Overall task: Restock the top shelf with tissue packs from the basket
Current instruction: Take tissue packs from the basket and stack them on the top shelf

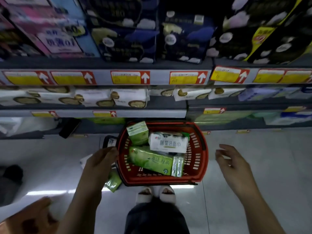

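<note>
Forearms in from the bottom edge, both bare. On one, left hand (99,160), back to camera, fingers curled down at the left rim of the red basket (201,149). The hand itself hides whether it grips the rim or anything else, so cannot tell. A small green pack (113,182) shows just under that wrist, outside the basket by its near-left corner; held or lying loose, unclear. On the other, right hand (232,160): released, fingers loosely spread, holding nothing, off to the basket's right and apart from it.

Basket sits on pale floor tiles (253,149), just ahead of two pale slippers (156,193). Inside:
- white pack (168,144) with printed characters, lying over a long green pack (150,160)
- green carton (138,132), tilted at the far-left corner
- slim silvery-green pack (177,166) at the near side

Beyond, shelving. Middle level: white packs with gold rounds (128,98). On the uppermost shelf (101,63) in view: dark blue packs with white clouds (126,41), a pink pack (50,31) at left. Yellow-and-red price tags (130,77) with white arrows run along its front edge. Print up there too blurred to read.
</note>
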